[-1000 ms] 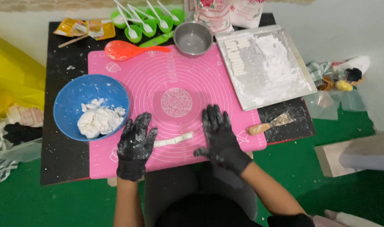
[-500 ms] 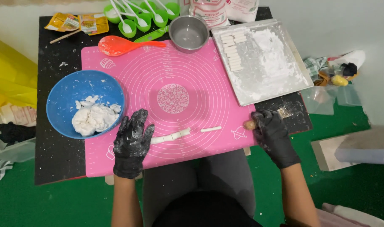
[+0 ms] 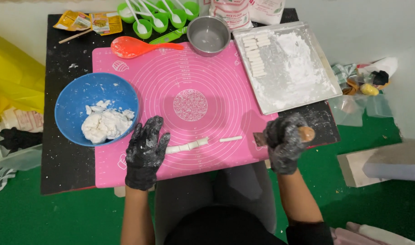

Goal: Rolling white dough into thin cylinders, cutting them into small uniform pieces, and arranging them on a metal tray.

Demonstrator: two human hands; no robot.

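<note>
Low black table [image 3: 66, 168] standing on green floor [image 3: 44, 218], flour dusting its top. Pink silicone mat [image 3: 193, 68] covering the middle. Left hand [image 3: 146, 152], black-gloved and floured, is lying flat on the mat with fingers spread, touching the end of a cut dough strip [image 3: 188, 146]; a loose dough piece [image 3: 230, 139] is lying just beside. Right hand [image 3: 284, 141] is closing around a wooden-handled scraper [image 3: 302, 134] at the mat's right edge. Blue bowl [image 3: 76, 102] of dough left, floured tray [image 3: 307, 86] right.
</note>
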